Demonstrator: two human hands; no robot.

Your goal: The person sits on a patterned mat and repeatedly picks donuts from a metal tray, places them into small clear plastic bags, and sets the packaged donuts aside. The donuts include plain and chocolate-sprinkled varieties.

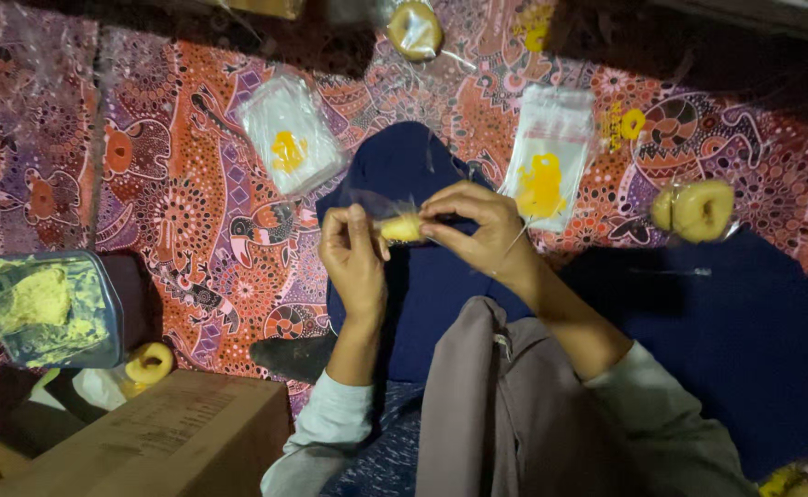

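My left hand (353, 260) and my right hand (478, 230) meet over my lap and together pinch a small yellow ring-shaped snack (402, 228) in a thin clear plastic wrapper. The left fingers hold its left end, the right fingers close over its right end. Both hands hover above dark blue cloth (404, 166) on my knees.
Two stacks of clear bags with yellow print lie on the patterned mat, one at the upper left (289, 133), one at the upper right (549, 156). Wrapped ring snacks rest at the right (696, 210) and top (414, 29). A plastic tub (52, 311) and a cardboard box (160, 437) sit lower left.
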